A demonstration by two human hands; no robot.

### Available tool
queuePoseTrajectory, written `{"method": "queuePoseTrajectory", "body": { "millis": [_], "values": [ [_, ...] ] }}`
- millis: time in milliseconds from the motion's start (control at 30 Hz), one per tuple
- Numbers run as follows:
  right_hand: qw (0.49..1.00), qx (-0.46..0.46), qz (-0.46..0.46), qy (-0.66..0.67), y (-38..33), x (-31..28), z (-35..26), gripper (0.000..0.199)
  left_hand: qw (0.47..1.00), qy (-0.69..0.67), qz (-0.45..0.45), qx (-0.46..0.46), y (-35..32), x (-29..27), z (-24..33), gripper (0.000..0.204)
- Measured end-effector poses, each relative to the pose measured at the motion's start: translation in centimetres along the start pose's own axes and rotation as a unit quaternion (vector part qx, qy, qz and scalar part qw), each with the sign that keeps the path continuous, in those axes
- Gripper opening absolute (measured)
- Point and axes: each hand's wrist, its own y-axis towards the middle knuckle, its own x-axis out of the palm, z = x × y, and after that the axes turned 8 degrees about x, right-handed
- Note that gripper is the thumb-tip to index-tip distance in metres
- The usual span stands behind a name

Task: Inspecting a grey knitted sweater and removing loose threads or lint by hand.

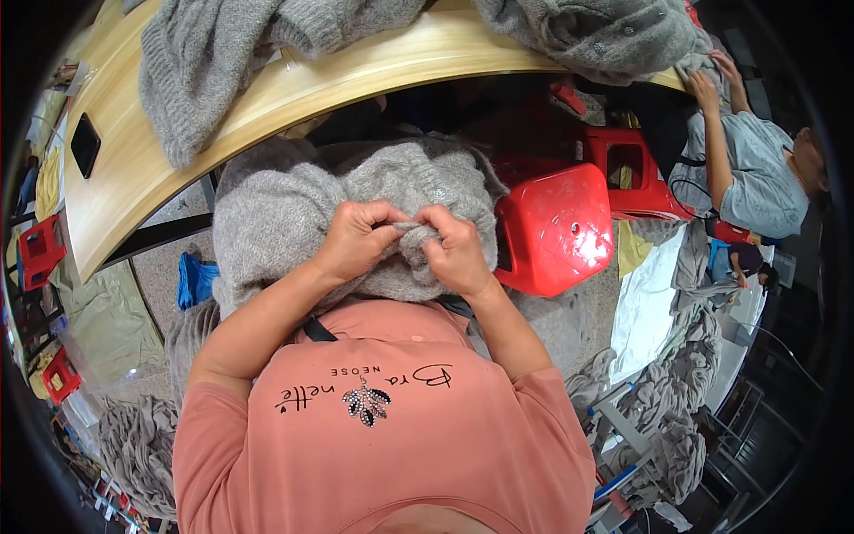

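A grey knitted garment (276,222) lies bunched in my lap, below the edge of a wooden table (116,169). My left hand (356,238) pinches a fold of it near the middle. My right hand (455,249) grips the same fold from the other side, fingers closed on the knit. Both hands meet at a small bunched bit of fabric between the thumbs. A small pale button (439,193) shows on the garment just above my right hand.
More grey knitwear (205,62) is heaped on the table, with a black phone (85,144) at its left. A red plastic stool (556,227) stands right of my lap. Another person (756,169) sits at the far right. Grey garments (676,400) pile on the floor.
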Motion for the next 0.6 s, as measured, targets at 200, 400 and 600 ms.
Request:
{"method": "queuePoseTrajectory", "body": {
  "millis": [200, 400, 600],
  "values": [
    [0.998, 0.028, 0.014, -0.059, 0.0, 0.9, 0.3, 0.021, 0.981, 0.152, 0.042, 0.115, -0.5, 0.4, -0.4, 0.012],
    [0.999, 0.049, 0.003, -0.016, 0.0, 1.2, 0.7, 0.018, 0.966, 0.176, 0.069, 0.179, -0.6, 0.7, -0.7, 0.012],
    [0.995, -0.001, 0.069, -0.076, -0.6, 2.3, 0.5, 0.012, 0.937, 0.237, 0.083, 0.242, -0.6, 0.8, -0.8, 0.015]
  ]
}}
